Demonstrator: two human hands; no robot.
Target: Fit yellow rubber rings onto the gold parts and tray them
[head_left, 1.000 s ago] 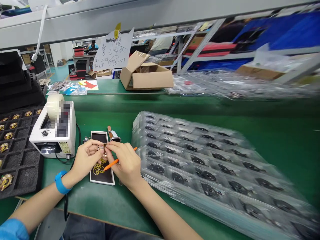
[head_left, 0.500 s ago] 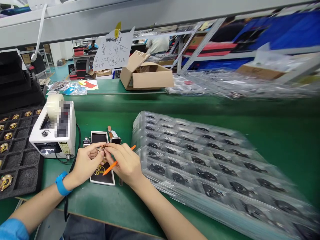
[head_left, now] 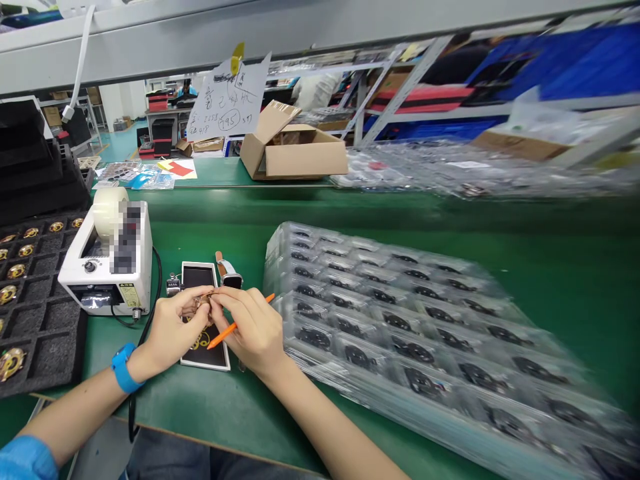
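Note:
Both hands meet above a shallow white-rimmed box with a dark lining, where thin gold-coloured rings lie. My left hand is closed, thumb and fingers pinching a small gold-coloured metal part that is largely covered by the fingers. My right hand is closed as well. Its thumb and forefinger tips touch the same part, and an orange pen-like stick slants through its grip, point down to the left. A smartwatch with a brown strap end lies just beyond the right fingers.
At left stand a white tape dispenser with a black cable and a black foam tray holding round gold-coloured parts. A small tally counter sits beside the box. Stacked clear trays of black parts fill the right. Behind is a cardboard box.
The fingers have shifted slightly around the gold-coloured part, and it shows at a different angle. My right hand and the orange stick have moved a touch to the right.

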